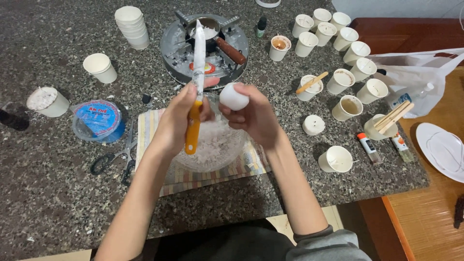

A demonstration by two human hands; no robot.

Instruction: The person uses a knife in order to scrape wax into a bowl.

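Observation:
My left hand (176,121) grips a knife (197,82) by its orange handle, the white-coated blade pointing up and away from me. In my right hand (253,118) sits a white wax lump (233,97), held just right of the blade. Both hands hover over a clear glass bowl (220,157) filled with white wax shavings. The bowl rests on a striped cloth (251,162) on the speckled stone counter.
A small stove (176,43) with a pot of wax stands behind the bowl. Several white paper cups (338,43), some with wicks and sticks, crowd the right. Scissors (113,159), a blue-lidded tub (98,120), a cup stack (131,25) and glue sticks (368,144) lie around.

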